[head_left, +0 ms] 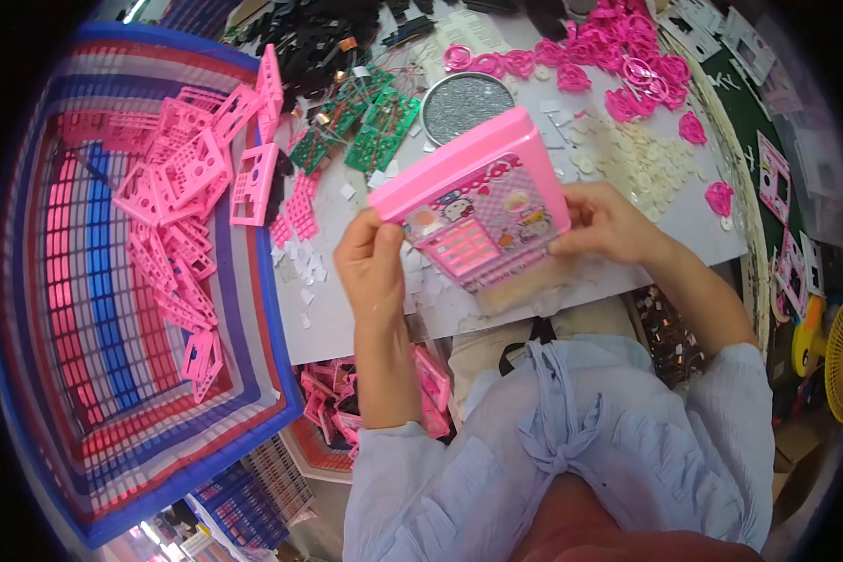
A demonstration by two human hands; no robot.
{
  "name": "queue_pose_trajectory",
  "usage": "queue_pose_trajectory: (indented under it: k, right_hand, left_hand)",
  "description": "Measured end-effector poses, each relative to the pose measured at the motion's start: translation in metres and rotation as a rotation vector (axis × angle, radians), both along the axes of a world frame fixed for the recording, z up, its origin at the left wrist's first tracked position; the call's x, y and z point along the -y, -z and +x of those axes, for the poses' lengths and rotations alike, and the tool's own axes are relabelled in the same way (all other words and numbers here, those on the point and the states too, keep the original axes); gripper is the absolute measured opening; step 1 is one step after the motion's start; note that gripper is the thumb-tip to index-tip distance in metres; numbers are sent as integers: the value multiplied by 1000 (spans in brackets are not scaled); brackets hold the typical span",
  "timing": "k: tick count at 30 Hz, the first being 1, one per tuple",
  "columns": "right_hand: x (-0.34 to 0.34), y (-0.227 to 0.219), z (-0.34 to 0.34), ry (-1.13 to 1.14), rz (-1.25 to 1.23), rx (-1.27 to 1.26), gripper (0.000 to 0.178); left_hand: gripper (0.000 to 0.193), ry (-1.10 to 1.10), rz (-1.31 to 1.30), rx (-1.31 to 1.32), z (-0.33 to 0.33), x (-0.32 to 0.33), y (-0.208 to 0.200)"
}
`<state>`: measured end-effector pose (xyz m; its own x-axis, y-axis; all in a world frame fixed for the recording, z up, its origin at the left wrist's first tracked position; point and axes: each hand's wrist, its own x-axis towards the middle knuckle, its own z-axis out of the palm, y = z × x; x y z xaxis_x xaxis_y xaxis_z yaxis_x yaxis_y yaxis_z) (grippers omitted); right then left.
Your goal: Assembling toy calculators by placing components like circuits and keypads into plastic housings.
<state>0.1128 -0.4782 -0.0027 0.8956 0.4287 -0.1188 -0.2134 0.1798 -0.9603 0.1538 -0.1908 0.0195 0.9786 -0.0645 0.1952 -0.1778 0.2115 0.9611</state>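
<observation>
A pink plastic toy housing [459, 164] is held up, tilted, over the near side of the white worktable [337, 323]. Its face carries a printed cartoon panel with a pink keypad and round openings. My left hand [370, 267] grips the housing's left end, thumb on the front edge. At the other end, my right hand [604, 225] has its thumb and fingers closed on the lower right corner. Just behind the housing stands a round tin [464, 103] of small grey metal bits. Green circuit boards [384, 117] with wires lie behind my left hand.
On the left, a striped woven basket [276, 318] contains pink perforated panels [192, 169]. Pink rings [618, 56] and cream discs [642, 164] are spread at the back right. Black parts [318, 37] lie at the back. Below the table edge sits a box of pink parts [332, 403].
</observation>
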Motion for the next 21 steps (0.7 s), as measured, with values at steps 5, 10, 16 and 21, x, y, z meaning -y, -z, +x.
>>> queue_pose_trajectory:
  k: [5, 10, 16, 21]
  right_hand:
    - [18, 13, 46, 9, -569, 577, 45]
    - [28, 30, 53, -214, -975, 925, 48]
    - [20, 28, 63, -296, -1223, 1090, 67]
    - [20, 33, 70, -354, -1146, 1041, 68]
  left_hand:
    - [21, 232, 370, 352, 2, -15, -2]
    - [37, 450, 897, 579, -24, -19, 29]
    - [44, 423, 1005, 546, -36, -11, 50]
    - [51, 379, 1029, 568, -32, -1, 46]
